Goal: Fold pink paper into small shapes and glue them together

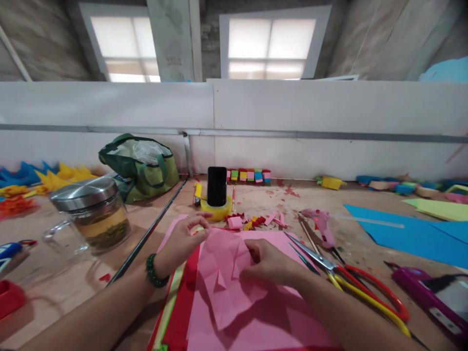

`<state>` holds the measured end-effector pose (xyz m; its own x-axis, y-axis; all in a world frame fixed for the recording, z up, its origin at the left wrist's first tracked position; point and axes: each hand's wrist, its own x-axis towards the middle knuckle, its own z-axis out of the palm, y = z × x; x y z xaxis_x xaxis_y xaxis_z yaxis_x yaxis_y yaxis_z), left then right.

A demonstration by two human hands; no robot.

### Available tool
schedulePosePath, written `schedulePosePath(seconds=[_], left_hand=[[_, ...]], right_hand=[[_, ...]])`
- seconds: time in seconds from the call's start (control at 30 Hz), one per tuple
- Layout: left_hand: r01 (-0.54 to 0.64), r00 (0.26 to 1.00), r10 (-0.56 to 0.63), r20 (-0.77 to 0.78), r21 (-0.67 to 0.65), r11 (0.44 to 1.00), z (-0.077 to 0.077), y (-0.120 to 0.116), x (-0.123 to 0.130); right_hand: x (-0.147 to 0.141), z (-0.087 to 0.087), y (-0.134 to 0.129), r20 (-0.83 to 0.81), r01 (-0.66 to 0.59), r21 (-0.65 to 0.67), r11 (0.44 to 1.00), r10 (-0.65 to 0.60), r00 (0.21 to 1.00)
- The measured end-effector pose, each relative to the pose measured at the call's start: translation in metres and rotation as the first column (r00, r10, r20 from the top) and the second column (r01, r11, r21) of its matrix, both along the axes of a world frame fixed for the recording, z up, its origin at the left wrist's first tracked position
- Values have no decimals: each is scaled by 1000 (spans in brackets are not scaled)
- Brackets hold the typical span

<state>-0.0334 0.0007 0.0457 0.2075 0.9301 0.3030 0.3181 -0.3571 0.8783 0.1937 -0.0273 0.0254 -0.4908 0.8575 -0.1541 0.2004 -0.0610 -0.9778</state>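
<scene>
A creased pink paper [226,278] is held up between both hands, over flat pink and red sheets [285,317]. My left hand [185,239], with a green bead bracelet at the wrist, pinches the paper's upper left corner between thumb and fingers. On the right side of the same paper, my right hand [268,263] is closed, its thumb on the front and its fingers partly hidden behind. Small raised folds stand out in the middle of the creased paper.
Scissors [329,265] and a pink glue gun [321,226] lie to the right, near blue sheets [409,231]. A phone [217,186] stands on yellow tape [217,210]. At the left are a glass tea mug [100,224] and a green bag [153,178]. Paper scraps [252,222] lie behind the sheets.
</scene>
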Motion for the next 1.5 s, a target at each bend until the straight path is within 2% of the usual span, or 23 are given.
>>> schedulePosePath(seconds=[0.13,0.2,0.27,0.37,0.43,0.47,0.53,0.6,0.67,0.77,0.83,0.9,1.0,1.07,1.23,1.37,1.5], left_hand=[[28,994,-20,107,-72,997,-6,6,-2],[66,974,-34,226,-136,989,-10,4,2],[119,943,-30,332,-250,961,-13,0,8],[290,892,-88,443,-411,864,-17,-9,19],[395,854,-123,505,-477,785,-20,-13,25],[411,845,-110,523,-505,759,-22,-14,28],[391,854,-65,515,-556,734,-26,-14,30],[368,879,-77,471,-567,737,-30,-12,29],[374,903,-163,397,-540,754,-31,-9,25],[382,924,-325,202,-504,774,-29,-6,18],[386,913,-396,95,-511,768,-25,-5,13],[399,897,-438,53,-524,753,-20,-3,9],[437,866,-499,36,-539,720,-15,0,3],[450,845,-535,6,-551,703,-13,0,0],[482,796,-604,-52,-549,683,-10,-3,0],[453,847,-530,29,-561,693,-8,-2,0],[506,835,-542,91,-514,693,-8,-1,2]], right_hand=[[0,0,2,-44,40,-8,999,-40,998],[0,-1,5,-137,157,-7,987,-157,978],[1,-5,10,-234,319,-7,948,-312,921],[1,-14,16,-292,455,-9,890,-437,850],[-2,-20,17,-291,470,-8,883,-452,843],[-4,-22,17,-286,470,-11,883,-453,844],[-8,-23,14,-261,454,-22,891,-443,858],[-10,-20,13,-219,464,6,886,-452,865],[-7,-15,13,-197,514,96,853,-490,849],[3,-9,17,-234,559,250,791,-511,827],[12,-7,21,-223,526,291,799,-478,850],[21,-5,23,-143,448,278,850,-425,894],[27,1,22,11,267,210,941,-275,961],[26,6,18,75,152,192,970,-169,983],[21,7,11,147,-50,125,991,31,989],[24,5,14,242,-70,147,987,33,970],[25,10,16,180,-55,168,984,24,983]])
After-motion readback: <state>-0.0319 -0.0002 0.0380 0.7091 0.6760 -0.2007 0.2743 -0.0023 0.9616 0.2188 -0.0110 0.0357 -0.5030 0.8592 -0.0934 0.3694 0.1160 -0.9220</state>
